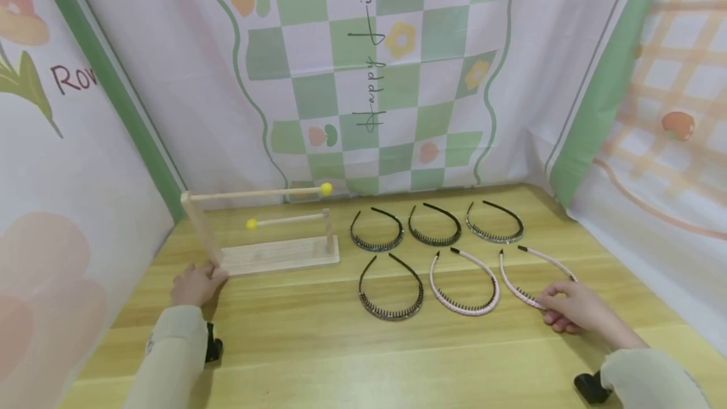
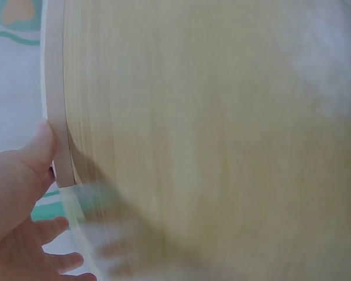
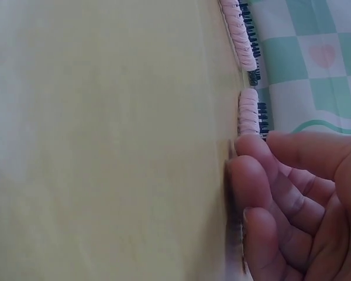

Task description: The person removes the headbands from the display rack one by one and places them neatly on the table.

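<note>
My left hand is at the left end of a light wooden stand, which has two horizontal rods tipped with yellow balls. Thumb and forefinger hold the corner of its base, while the other fingers spread apart beside it. With thumb and forefinger my right hand pinches the front right pink headband, a wrapped band with dark comb teeth. That headband lies on the table, its pinched part hidden by the fingers. Next to it on the left is another pink headband.
Three dark headbands, at the left, middle and right, form the back row. Another dark headband lies in front. Printed curtains enclose the wooden table at back and sides.
</note>
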Available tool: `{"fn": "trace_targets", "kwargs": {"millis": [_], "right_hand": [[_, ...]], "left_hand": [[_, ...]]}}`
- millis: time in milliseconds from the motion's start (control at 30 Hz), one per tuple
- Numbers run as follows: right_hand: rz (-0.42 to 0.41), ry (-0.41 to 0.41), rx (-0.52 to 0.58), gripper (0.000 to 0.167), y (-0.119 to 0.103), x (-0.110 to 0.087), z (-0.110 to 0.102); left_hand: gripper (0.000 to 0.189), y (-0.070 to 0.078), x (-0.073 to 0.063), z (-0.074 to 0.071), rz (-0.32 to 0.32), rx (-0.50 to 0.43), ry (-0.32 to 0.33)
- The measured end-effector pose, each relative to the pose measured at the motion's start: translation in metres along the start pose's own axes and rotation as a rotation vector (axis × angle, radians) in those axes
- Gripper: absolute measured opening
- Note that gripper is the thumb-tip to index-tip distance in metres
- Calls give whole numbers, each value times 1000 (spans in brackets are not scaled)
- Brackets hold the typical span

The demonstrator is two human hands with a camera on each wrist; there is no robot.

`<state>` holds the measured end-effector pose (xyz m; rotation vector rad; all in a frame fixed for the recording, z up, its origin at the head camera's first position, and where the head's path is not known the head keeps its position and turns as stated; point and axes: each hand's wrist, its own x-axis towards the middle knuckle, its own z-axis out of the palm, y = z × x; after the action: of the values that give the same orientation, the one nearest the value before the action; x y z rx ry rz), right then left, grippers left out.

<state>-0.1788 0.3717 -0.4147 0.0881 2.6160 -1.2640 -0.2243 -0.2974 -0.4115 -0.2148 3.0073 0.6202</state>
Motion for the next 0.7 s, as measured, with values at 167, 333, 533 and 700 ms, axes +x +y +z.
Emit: {"fn": "trace_targets", "kwargs": {"millis": [167,333,533,700], "right_hand": [[-46,-11,-14,29,-3,7,-2],[-114,8,-90,37,-12,15,-9],[-137,27,-142,43,-29,24,-18],[-171,55,-179,50,-44,32,-26]], "left_hand": [[67,-5,0,0,1,3,6],[67,-10,0,1,-8,8,12],[68,-14,5,0,0,8,1],[64,-19,9,-5,84,48,52]]}}
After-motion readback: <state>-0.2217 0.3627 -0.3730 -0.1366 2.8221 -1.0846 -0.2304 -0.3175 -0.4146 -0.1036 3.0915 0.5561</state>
